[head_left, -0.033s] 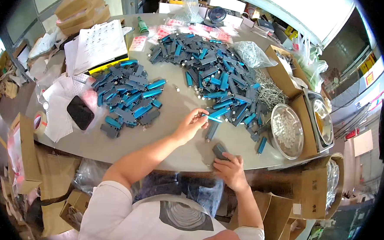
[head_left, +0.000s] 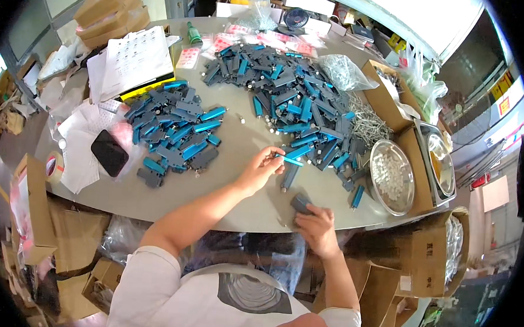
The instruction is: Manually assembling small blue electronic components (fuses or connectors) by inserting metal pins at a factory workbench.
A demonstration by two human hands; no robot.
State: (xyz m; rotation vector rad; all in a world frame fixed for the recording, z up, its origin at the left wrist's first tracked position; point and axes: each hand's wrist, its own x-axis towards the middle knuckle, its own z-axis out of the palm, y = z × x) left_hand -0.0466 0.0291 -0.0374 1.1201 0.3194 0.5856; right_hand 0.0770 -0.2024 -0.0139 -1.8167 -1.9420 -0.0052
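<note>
My left hand [head_left: 263, 168] is above the middle of the table, its fingers pinched on a slim blue plastic piece [head_left: 292, 160] that points right. Nearer to me, my right hand [head_left: 318, 228] grips a dark grey plastic block [head_left: 301, 204] close to the table's front edge. Between the two hands lies a single dark grey bar-shaped part [head_left: 289, 178]. Beyond my left hand spreads a large heap of blue and dark grey plastic parts [head_left: 286, 96]. A smaller pile of similar parts [head_left: 178, 126] sits to the left.
On the right stand a metal bowl of small white pieces [head_left: 391, 177], a heap of long metal pins [head_left: 368, 123] and a cardboard box [head_left: 386, 102]. A black phone [head_left: 109, 154], papers [head_left: 138, 59] and a tape roll [head_left: 54, 167] lie left. A green bottle [head_left: 194, 34] is far back.
My right hand has shifted very slightly to the right with the dark grey block. My left hand has barely moved, still on the blue piece.
</note>
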